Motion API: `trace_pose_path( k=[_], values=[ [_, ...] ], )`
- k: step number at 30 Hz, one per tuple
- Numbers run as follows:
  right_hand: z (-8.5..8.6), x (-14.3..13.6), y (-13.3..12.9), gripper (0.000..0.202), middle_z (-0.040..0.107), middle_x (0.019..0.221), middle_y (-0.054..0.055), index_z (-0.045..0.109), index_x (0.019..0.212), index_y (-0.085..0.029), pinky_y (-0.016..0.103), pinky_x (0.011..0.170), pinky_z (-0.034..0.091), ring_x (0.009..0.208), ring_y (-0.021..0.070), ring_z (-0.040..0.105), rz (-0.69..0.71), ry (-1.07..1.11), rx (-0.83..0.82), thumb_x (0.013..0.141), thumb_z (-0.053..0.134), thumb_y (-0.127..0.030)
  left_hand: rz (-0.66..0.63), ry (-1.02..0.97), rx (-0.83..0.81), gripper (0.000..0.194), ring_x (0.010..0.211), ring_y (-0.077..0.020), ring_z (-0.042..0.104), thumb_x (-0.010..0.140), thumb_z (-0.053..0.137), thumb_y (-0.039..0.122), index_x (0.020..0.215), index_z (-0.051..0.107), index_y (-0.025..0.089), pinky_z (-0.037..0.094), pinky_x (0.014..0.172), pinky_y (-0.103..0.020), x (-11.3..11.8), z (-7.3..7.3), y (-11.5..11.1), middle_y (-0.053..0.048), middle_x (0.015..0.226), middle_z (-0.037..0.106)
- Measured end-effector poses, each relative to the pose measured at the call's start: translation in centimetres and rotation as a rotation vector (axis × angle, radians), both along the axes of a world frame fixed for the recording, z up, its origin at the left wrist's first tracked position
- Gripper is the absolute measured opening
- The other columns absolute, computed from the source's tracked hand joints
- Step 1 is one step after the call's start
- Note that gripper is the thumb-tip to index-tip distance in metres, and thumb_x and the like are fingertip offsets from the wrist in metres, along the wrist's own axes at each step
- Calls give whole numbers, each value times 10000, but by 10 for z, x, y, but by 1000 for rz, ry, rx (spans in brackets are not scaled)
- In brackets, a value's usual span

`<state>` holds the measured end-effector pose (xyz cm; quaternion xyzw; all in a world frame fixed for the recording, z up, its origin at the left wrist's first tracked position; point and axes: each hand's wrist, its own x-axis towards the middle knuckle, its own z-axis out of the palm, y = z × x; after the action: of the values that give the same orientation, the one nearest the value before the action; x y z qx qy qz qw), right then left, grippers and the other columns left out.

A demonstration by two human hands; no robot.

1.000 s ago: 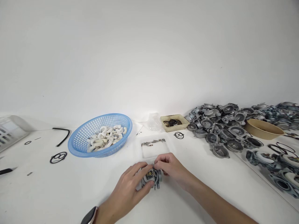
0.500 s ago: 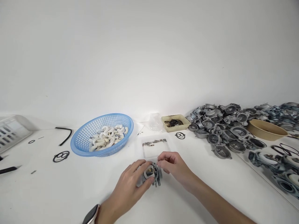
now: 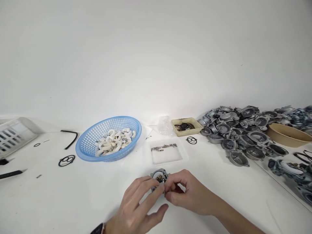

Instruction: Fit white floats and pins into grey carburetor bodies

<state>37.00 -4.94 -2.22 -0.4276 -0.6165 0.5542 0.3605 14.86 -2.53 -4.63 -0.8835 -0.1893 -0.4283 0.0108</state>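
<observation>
A grey metal carburetor body (image 3: 159, 172) with a white float and brass parts inside lies on the white table in front of me. My left hand (image 3: 140, 201) steadies it with the fingers laid over its near left side, the thumb standing off. At its right edge my right hand (image 3: 181, 191) is closed in a pinch. A small thin metal part shows at the right fingertips, mostly hidden by the fingers. Behind the carburetor lies a shallow clear tray (image 3: 168, 158) with many tiny metal pieces along its far side.
A blue basket (image 3: 84, 154) of white floats stands at left, with black gaskets (image 3: 66, 160) nearby. A cream tray (image 3: 187, 132) holds black rings. Piled carburetor bowls (image 3: 239, 158), a tan tub (image 3: 290, 138) and more carburetor bodies (image 3: 290, 170) fill the right side. A white crate (image 3: 17, 135) sits far left.
My right hand has come down and towards me, from beside the carburetor onto its right edge. The left hand has shifted nearer to me, its thumb now off the carburetor. The view has shifted slightly.
</observation>
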Motion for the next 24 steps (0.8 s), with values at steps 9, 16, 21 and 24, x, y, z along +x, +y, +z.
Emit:
trace_pose_path(
  k=[9,16,21,24],
  values=[
    [-4,0,-3,56,498,611,-57,711,760,-186,263,571,339,608,116,426,22,-20,-14,795,668,-187,-23,-76,67,134,852,-210,736,965,671,99,1091,709,125,657,808,-345,6,13,-2,-104,953,743],
    [3,-1,-4,34,562,678,-35,700,795,-186,282,620,377,662,136,471,53,-38,-68,799,668,-177,-50,-54,41,137,871,-228,729,944,683,80,1070,718,121,653,794,-349,4,11,-2,-111,938,748],
    [6,1,-3,156,645,896,-10,631,914,-210,286,662,384,717,132,476,10,79,-120,811,748,-210,-60,-47,33,188,852,-229,721,925,684,57,1099,702,123,648,766,-345,4,7,-1,-108,931,750],
    [3,-1,-4,204,662,922,2,582,878,-212,282,655,377,710,126,468,-7,167,-133,792,767,-199,-76,-48,16,197,864,-226,717,933,677,49,1117,686,120,643,786,-347,5,6,-1,-110,942,746]
  ],
)
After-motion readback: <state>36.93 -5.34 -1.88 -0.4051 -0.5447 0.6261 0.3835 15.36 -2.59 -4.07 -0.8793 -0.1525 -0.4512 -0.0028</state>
